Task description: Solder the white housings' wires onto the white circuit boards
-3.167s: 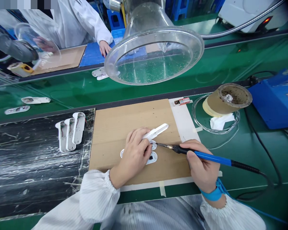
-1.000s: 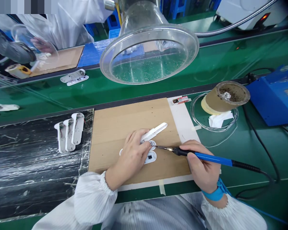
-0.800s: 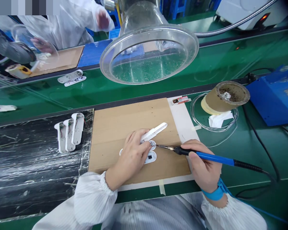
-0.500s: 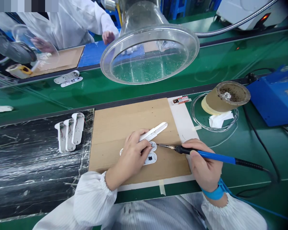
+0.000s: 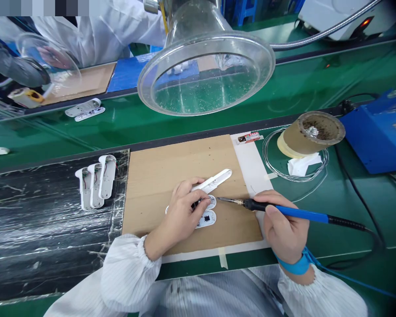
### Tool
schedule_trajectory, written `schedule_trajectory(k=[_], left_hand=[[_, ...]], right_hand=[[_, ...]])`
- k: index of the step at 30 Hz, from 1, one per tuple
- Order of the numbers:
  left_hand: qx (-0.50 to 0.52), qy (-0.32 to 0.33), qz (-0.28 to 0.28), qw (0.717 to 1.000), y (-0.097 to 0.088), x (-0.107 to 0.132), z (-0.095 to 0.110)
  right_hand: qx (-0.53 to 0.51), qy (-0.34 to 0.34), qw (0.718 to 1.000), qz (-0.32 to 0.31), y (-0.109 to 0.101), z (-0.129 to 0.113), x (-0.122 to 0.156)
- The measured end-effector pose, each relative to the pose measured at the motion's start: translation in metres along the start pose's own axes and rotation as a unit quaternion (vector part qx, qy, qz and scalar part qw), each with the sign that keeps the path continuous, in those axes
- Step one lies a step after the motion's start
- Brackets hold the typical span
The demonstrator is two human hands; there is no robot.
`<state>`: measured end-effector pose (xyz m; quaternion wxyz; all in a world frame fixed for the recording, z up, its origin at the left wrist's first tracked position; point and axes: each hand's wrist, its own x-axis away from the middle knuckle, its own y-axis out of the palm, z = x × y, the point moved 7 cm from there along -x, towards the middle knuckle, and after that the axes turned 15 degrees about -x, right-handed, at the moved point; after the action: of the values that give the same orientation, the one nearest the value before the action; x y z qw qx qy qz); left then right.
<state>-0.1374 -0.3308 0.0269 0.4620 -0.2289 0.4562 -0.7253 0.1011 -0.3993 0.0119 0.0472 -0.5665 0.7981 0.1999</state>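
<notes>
My right hand grips a soldering iron by its blue and black handle. The iron's tip points left and ends just beside a small white circuit board. My left hand is closed over that board, thumb and forefinger pinched at its edge; what lies under the fingers is partly hidden. A second white board with a black chip lies just below. Above, a long white plastic casing slants out from under the left fingers. All lie on a cardboard sheet.
Three white casings with wires stand on the black mat at left. A clear fume hood hangs over the bench. At right are coiled solder wire, a brown pot and a blue station. A co-worker's sleeve is opposite.
The iron and my right hand have shifted slightly right, so the tip is a little farther from the board. White parts on the green belt moved left. The co-worker's hand near the hood has left view.
</notes>
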Motion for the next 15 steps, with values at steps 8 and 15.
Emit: schedule_trajectory(k=[8, 15], left_hand=[[-0.018, -0.007, 0.001, 1.0, 0.0018, -0.0032, 0.0026], [-0.061, 0.013, 0.018, 0.998, 0.0029, -0.0047, 0.0061]], right_hand=[[0.001, 0.0, 1.0, -0.008, 0.0026, -0.0015, -0.0011], [0.005, -0.001, 0.999, -0.045, 0.0097, -0.0036, -0.0015]])
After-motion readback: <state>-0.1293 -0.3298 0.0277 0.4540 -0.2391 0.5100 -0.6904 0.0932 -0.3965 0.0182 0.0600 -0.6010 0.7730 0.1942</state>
